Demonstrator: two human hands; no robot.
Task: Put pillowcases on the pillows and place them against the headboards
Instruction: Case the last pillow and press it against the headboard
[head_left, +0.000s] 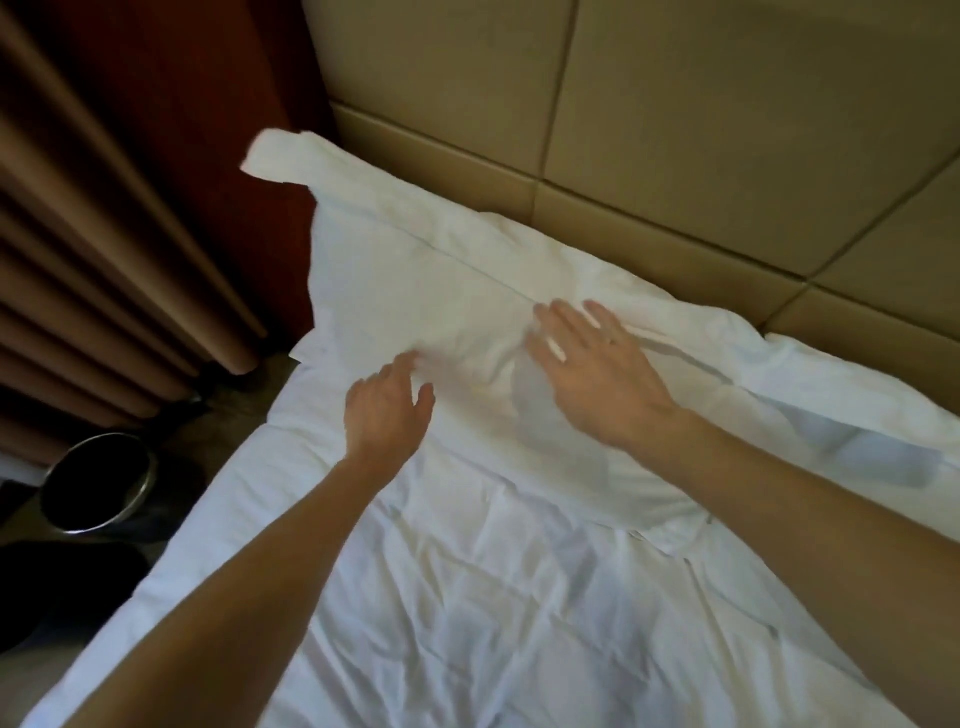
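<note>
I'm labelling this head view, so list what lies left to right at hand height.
Curtain → left hand → right hand. The pillow spans beneath both hands, so it has no clear place in the order.

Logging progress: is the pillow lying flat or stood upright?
Flat: the pillow lies on the bed, its far edge along the headboard.
</note>
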